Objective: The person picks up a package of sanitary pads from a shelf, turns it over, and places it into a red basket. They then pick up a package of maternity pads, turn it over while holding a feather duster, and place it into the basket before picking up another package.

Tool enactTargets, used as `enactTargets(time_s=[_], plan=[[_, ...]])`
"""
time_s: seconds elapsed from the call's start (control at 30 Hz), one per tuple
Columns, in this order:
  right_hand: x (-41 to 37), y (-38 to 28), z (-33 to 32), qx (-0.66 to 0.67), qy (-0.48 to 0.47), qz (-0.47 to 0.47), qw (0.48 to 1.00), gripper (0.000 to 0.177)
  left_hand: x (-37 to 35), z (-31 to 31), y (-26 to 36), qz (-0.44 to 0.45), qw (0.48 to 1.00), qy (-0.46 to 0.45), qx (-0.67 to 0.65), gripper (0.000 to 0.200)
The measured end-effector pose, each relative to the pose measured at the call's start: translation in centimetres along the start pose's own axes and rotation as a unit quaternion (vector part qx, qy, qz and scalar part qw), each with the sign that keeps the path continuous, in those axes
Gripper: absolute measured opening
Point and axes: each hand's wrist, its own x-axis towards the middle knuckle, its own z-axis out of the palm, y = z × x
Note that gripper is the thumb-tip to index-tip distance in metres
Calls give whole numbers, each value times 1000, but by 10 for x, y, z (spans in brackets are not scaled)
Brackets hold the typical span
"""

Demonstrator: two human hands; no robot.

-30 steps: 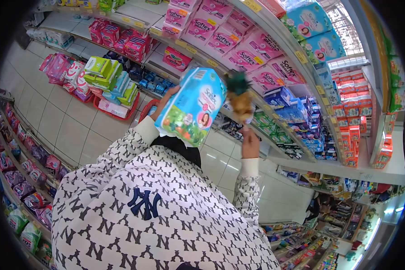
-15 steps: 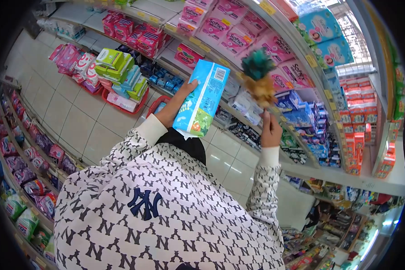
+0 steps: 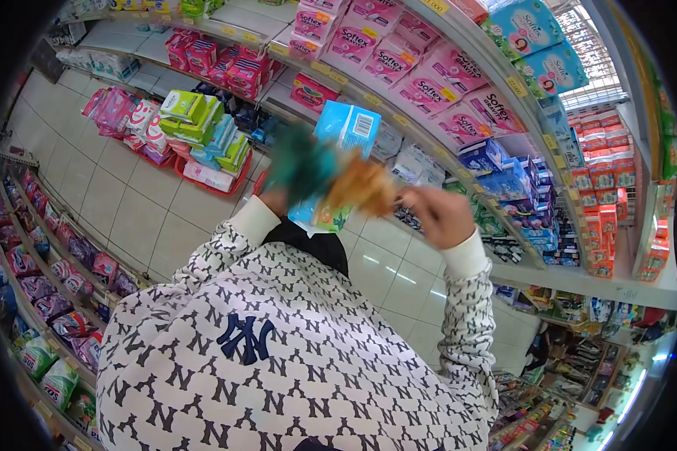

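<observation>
A blue packet (image 3: pixel 346 126) with a barcode is held up at the centre by my left hand (image 3: pixel 275 201), mostly hidden behind a duster. My right hand (image 3: pixel 438 215) is closed on the end of that feather duster (image 3: pixel 365 188), whose orange-brown and green tufts are blurred by motion. The tufts lie across the front of the packet and cover its middle. The lower end of the packet shows beneath them, with a green print.
Shelves of pink packs (image 3: pixel 391 60) curve across the upper right, above blue packs (image 3: pixel 496 184). Red baskets (image 3: pixel 226 186) of green and pink packs stand on the tiled floor (image 3: pixel 147 225). More shelves (image 3: pixel 60 255) run down the left.
My right hand has brought the duster left, from beside the packet to across its front. The packet stays in about the same place in my left hand.
</observation>
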Motion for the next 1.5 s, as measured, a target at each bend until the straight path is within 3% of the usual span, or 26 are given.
enactTargets(time_s=[0.03,0.07,0.17,0.27,0.33,0.37,0.4,0.43,0.5,0.57,0.63,0.7,0.77,0.8,0.87,0.9,0.93,1.03,1.1,1.2,1.27,1.33,1.4,1.43,1.47,1.5], plan=[[-1,-8,4,9,-26,-65,998,22,13,-48,-11,48,996,-23,-67,71],[-1,-5,7,-42,-31,-45,998,23,-1,-7,1,17,1000,13,-11,69],[4,61,-4,-87,73,207,972,26,-24,75,28,-51,981,149,112,60],[-8,72,-8,34,206,214,954,32,-27,54,32,-39,991,123,19,74],[-32,55,17,211,195,282,915,35,-29,46,30,-22,993,115,-6,76],[-52,48,45,271,203,250,907,31,-29,43,27,-16,994,110,-15,76],[-68,53,78,181,238,98,949,24,-30,41,24,-14,994,106,-24,77],[-63,18,76,175,138,52,974,16,-32,41,22,-9,994,106,-28,78],[-51,-23,73,235,-42,112,965,17,-35,41,18,-9,995,100,-27,79],[-58,7,116,224,114,75,965,17,-36,45,17,-15,995,100,-23,81],[-55,46,134,160,203,197,946,17,-37,48,18,-20,995,99,-25,83],[-43,35,109,291,245,278,882,15,-39,45,18,-18,995,96,-34,85],[-34,30,109,249,288,221,898,13,-42,42,16,-16,995,90,-43,87],[-38,29,123,136,307,126,934,13,-42,41,14,-18,995,88,-48,88],[-49,9,113,72,196,-13,978,12,-45,41,10,-17,995,84,-56,89],[-54,-1,101,126,70,-57,988,11,-46,40,10,-16,995,79,-57,90],[-53,6,109,122,85,-53,987,13,-47,39,11,-14,995,77,-61,91],[-52,63,144,122,266,137,946,27,-48,38,12,-14,996,75,-56,95],[-32,75,126,179,357,193,896,33,-52,39,15,-13,996,68,-54,97],[-33,67,86,452,325,326,764,37,-53,46,27,-4,998,58,-11,100],[-33,56,59,435,255,317,803,37,-52,60,51,14,993,35,108,102],[-39,49,36,417,180,273,848,33,-46,85,84,64,945,-13,321,104],[-39,30,28,434,173,196,862,30,-42,110,103,152,819,-56,551,106],[-38,24,24,440,169,155,868,28,-40,117,106,223,719,-62,655,96],[-36,23,20,398,113,183,892,26,-40,126,113,196,666,-84,715,114],[-28,26,16,304,44,145,941,27,-39,126,111,209,651,-93,723,115]])
